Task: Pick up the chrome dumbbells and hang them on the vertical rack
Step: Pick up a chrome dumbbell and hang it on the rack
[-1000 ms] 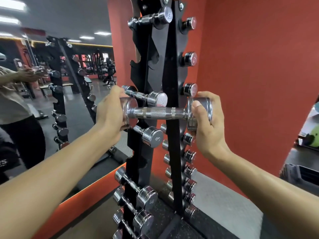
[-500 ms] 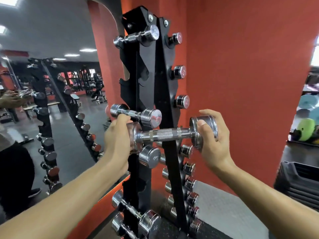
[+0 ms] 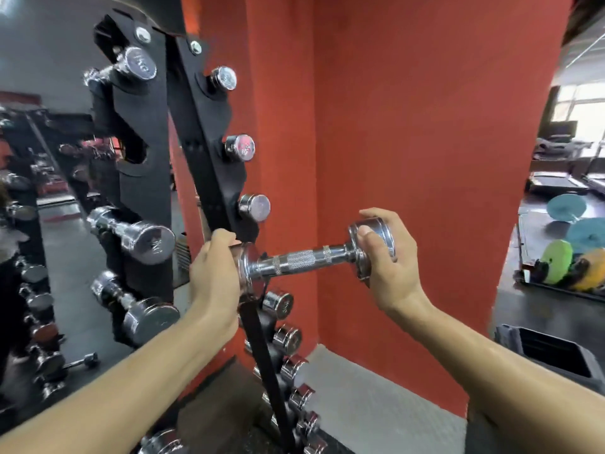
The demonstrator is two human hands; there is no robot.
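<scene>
Item: one chrome dumbbell (image 3: 301,262), horizontal, at the right upright of one black vertical rack (image 3: 209,132). Two hands on it: left hand (image 3: 214,276) fingers curled over its left head, right hand (image 3: 389,260) fingers clamped round its right head. Three racked dumbbell ends (image 3: 254,207) sit above.

That dumbbell (image 3: 311,257) is mirror-shiny chrome with a rough knurled grip, the rack (image 3: 209,139) is matte black metal, wall (image 3: 425,126) behind looks flat textured red paint.
</scene>
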